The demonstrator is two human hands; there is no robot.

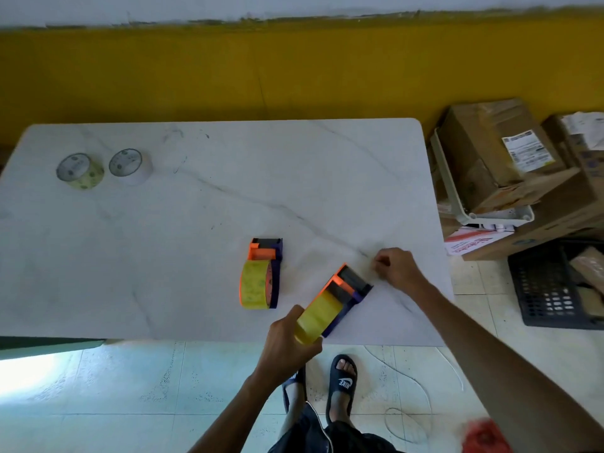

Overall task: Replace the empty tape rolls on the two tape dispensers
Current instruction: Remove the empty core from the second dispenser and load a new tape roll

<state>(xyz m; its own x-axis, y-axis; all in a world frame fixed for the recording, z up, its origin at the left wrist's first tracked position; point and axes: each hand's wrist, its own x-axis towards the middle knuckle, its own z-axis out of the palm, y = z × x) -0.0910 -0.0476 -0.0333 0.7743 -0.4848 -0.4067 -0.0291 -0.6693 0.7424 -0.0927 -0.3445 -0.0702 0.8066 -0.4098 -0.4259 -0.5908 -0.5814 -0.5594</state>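
Observation:
Two orange-and-purple tape dispensers lie on the white marble table (163, 240), each with a yellowish tape roll on it. One dispenser (261, 273) rests alone near the middle front. My left hand (287, 341) grips the roll end of the second dispenser (336, 299) at the table's front edge. My right hand (397, 268) is just past that dispenser's cutter end, fingers pinched together; whether tape is between them I cannot tell. Two near-empty rolls (80, 171) (130, 165) sit at the far left.
Cardboard boxes (496, 158) and a white tray are stacked right of the table, with a black plastic crate (555, 286) in front of them. A yellow wall runs behind the table. My sandalled feet stand on the tiled floor below the front edge.

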